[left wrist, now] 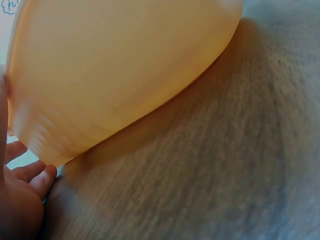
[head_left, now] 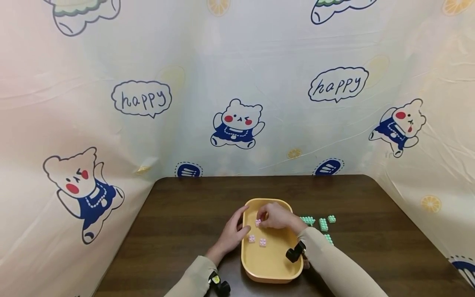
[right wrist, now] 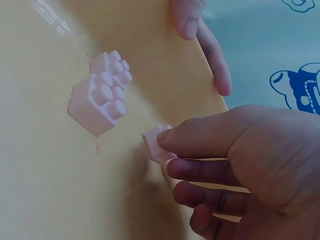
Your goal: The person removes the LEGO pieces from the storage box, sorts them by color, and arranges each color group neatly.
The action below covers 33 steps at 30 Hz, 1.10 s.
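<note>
A yellow plastic tray (head_left: 272, 268) stands on the table with three small pink building blocks inside. My right hand (head_left: 277, 215) reaches over it and pinches one pink block (right wrist: 152, 142) between thumb and forefinger, low in the tray. Two other pink blocks, a nearer one (right wrist: 95, 107) and one behind it (right wrist: 111, 67), sit studs up on the tray floor. My left hand (head_left: 231, 233) holds the tray's left wall, its thumb over the rim and its fingers along the outside. In the left wrist view, the fingers (left wrist: 30, 175) lie by the tray's outer wall.
Several green building blocks (head_left: 323, 225) lie on the dark wooden table (head_left: 178, 222) to the right of the tray, partly behind my right forearm. A printed cloth (head_left: 237, 53) hangs behind the table and along its sides.
</note>
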Tool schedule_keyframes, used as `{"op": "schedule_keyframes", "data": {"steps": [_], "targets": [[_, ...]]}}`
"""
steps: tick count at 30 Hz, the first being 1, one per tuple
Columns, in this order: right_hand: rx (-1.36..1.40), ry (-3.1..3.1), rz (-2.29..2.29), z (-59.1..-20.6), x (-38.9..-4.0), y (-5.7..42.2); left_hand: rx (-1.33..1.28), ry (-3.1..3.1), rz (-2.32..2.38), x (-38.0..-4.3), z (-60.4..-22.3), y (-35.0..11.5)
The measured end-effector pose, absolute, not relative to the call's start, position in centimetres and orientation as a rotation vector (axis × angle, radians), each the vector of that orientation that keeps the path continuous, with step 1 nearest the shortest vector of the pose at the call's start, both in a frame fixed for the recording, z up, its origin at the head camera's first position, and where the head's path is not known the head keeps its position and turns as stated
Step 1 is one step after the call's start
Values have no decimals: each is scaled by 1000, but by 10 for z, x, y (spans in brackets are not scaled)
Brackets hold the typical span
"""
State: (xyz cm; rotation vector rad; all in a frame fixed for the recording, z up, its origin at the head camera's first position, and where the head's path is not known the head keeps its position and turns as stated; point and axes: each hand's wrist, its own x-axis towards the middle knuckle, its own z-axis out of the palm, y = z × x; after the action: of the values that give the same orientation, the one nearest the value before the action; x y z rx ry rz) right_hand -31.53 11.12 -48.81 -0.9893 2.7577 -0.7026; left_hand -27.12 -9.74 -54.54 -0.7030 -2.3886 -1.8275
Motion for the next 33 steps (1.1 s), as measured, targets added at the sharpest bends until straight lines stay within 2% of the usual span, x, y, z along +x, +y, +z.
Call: {"op": "schedule_keyframes", "data": {"steps": [7, 18, 33], "targets": [[-974, 2788, -770, -488, -314, 114, -714, -2393, -1846, -269, -543, -95], [-936, 2863, -805, -480, -310, 117, -779, -2384, -1882, -249, -511, -95], [-916, 2887, -892, -431, -292, 119, -757, -2332, -1895, -263, -534, -97]]}}
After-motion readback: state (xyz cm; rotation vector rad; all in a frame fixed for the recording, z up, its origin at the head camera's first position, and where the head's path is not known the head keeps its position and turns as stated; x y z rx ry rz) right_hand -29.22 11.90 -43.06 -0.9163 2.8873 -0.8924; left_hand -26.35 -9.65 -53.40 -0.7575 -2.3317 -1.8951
